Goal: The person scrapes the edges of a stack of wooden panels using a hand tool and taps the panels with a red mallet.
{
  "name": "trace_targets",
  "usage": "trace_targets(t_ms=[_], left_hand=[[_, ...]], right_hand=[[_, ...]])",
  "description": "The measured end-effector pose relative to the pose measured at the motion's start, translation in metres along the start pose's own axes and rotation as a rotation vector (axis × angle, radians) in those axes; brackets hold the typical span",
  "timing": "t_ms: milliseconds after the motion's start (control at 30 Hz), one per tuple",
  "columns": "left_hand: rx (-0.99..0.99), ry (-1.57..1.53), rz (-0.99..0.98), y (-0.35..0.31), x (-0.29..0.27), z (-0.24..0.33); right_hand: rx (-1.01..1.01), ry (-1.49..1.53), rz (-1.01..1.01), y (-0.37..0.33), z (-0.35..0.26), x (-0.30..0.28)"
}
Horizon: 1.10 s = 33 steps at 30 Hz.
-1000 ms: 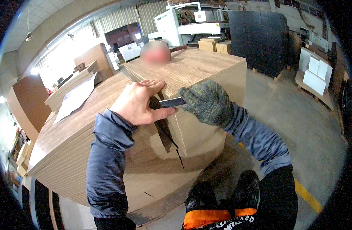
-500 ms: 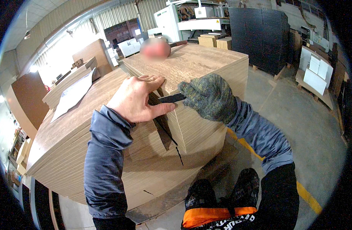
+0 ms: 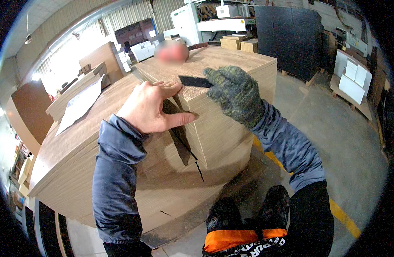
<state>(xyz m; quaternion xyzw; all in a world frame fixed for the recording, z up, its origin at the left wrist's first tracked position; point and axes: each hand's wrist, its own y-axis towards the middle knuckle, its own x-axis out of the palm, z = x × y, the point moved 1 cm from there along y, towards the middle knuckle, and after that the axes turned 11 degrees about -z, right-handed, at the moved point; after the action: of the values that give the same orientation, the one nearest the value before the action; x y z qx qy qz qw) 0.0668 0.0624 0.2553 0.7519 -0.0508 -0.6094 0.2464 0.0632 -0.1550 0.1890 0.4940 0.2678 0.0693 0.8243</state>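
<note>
My right hand (image 3: 240,96), in a grey-green knit glove, is closed on one end of a flat black block (image 3: 195,81). The block's free end points left over the top face of a stack of wood-grain boards (image 3: 231,132), near its front corner. Just to the left, my bare left hand (image 3: 152,105) has thumb and fingers spread. Its fingertips rest at the stack's top edge, and the thumb reaches across the front corner. Below that hand, a dark gap runs down between this stack and a neighbouring board stack (image 3: 90,150).
A blurred reddish round shape (image 3: 171,52) sits on the stack's far side. A crumpled white sheet (image 3: 81,105) lies on the left boards. Behind stand a white machine (image 3: 184,19) and a tall black stack (image 3: 287,43). A yellow line (image 3: 345,218) crosses the floor on the right.
My right hand has raised the black block from the front corner edge, beside my left thumb, to over the top face. The left hand stays nearly in place.
</note>
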Motion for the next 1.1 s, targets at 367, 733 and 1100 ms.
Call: trace_targets(t_ms=[367,733,1100], left_hand=[[-0.219,-0.043,-0.111,0.004,-0.002,-0.001],[-0.353,0.058,-0.231,0.016,-0.008,-0.052],[-0.401,-0.085,-0.231,0.022,0.000,-0.058]], right_hand=[[-0.077,-0.087,-0.159,-0.047,-0.023,-0.017],[-0.437,-0.031,-0.504,-0.092,-0.085,0.009],[-0.287,-0.415,-0.781,-0.049,0.022,-0.003]])
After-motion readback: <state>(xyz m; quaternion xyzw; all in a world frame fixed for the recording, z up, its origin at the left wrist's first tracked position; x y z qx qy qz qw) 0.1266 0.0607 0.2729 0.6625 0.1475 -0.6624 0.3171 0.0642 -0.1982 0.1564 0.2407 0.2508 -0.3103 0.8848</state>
